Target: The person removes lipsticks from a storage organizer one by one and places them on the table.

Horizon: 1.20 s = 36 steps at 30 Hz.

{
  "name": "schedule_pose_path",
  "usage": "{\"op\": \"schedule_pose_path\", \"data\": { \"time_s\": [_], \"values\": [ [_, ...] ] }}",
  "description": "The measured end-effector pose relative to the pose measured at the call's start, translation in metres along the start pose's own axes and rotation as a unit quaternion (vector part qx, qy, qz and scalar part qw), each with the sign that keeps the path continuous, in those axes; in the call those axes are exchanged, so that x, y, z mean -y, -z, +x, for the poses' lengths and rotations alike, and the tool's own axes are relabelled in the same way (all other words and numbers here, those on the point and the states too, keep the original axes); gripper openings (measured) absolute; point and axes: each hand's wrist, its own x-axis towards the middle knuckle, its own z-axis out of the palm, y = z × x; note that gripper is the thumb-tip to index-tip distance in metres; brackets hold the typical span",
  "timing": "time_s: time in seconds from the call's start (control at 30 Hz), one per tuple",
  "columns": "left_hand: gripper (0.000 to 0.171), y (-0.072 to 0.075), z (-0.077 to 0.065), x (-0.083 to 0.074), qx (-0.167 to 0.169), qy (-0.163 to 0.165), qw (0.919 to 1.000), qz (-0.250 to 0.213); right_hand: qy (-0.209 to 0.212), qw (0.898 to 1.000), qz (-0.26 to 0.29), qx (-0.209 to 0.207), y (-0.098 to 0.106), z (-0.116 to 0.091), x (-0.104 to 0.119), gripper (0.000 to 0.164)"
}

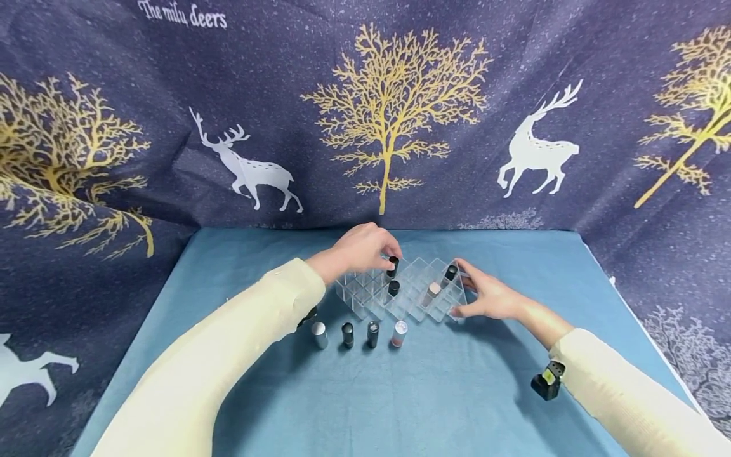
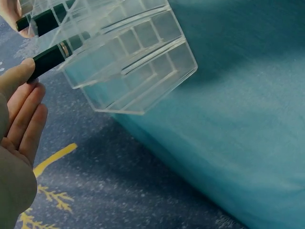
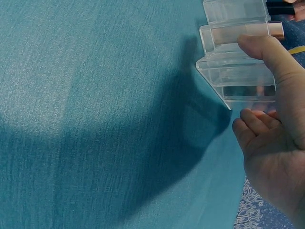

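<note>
White print "The milu deers" (image 1: 183, 14) reads on the dark-blue cloth backdrop (image 1: 268, 70). Row of four smooth cylindrical tubes (image 1: 373, 334) upright on blue cloth tabletop (image 1: 411, 406). Left hand (image 1: 367, 247) pinches black-capped cylindrical tube (image 1: 392, 268) at rear of clear plastic diamond-cell rack (image 1: 415, 282). Right hand (image 1: 488, 297) grips rack's right end, thumb on front. Tabletop's back edge close behind; open room in front.

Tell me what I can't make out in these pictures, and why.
Left wrist view: part of the clear rack, cut off by the top edge.
Head view: part of the rack's far side, hidden by the left hand.
Head view: any lettering on the pale-topped tube, too small.
Head view: most of the black device, hidden by the left sleeve.
</note>
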Motion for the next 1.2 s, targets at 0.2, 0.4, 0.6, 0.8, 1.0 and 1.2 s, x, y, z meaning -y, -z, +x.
{"op": "schedule_pose_path", "data": {
  "time_s": [0.2,0.4,0.6,0.8,1.0,1.2],
  "values": [
    [0.025,0.013,-0.007,-0.009,-0.007,0.005,1.0,-0.002,-0.002,1.0,-0.009,0.001,-0.001,0.001,-0.001,0.119],
    [0.026,0.026,-0.012,-0.017,-0.012,0.0,0.9998,0.014,-0.001,1.0,-0.007,0.0,0.0,0.0,-0.003,0.119],
    [0.024,0.038,-0.016,-0.024,-0.017,-0.013,0.9997,0.01,0.005,1.0,-0.003,0.002,-0.001,0.0,-0.004,0.12],
    [0.024,0.045,-0.019,-0.032,-0.005,-0.035,0.9994,0.005,0.008,1.0,-0.004,0.002,-0.001,0.001,-0.004,0.121],
    [0.024,0.049,-0.022,-0.048,0.009,-0.055,0.9984,-0.002,0.008,1.0,0.003,0.004,0.0,0.001,-0.005,0.12],
    [0.023,0.041,-0.026,-0.062,0.014,-0.067,0.9976,-0.011,0.01,1.0,0.004,0.002,-0.001,0.002,-0.004,0.12]
  ]
}}
